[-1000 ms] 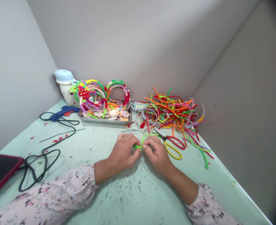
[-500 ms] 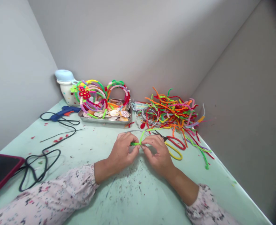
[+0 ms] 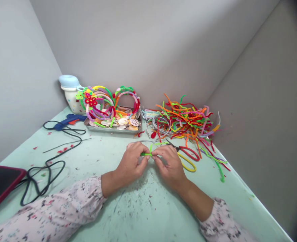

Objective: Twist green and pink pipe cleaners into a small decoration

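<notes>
Between my fingertips is a bright green pipe cleaner point(image 3: 146, 154), with a short end sticking up and a longer strand trailing to the right behind my fingers. My left hand point(image 3: 134, 159) pinches it from the left between thumb and forefinger. From the other side, my right hand point(image 3: 170, 164) pinches it, thumb and forefinger close to the left fingertips. A thin grey wire shows behind my hands; how it meets the pipe cleaner is hidden. Just right of my right hand lie scissors point(image 3: 188, 154) with one red and one yellow handle loop.
At the back, a metal tray point(image 3: 113, 130) holds shells and wrapped headbands point(image 3: 100, 104). A pile of pipe cleaners point(image 3: 186, 117) lies at back right, beside wire hoops point(image 3: 160, 124). On the left are a blue glue gun point(image 3: 69, 121), a lidded cup point(image 3: 72, 95), a black cord point(image 3: 47, 164) and a phone point(image 3: 3, 185).
The short upright end of the green pipe cleaner leans slightly further left, and the strand behind my right fingers has shifted a little. Both hands stay in nearly the same place.
</notes>
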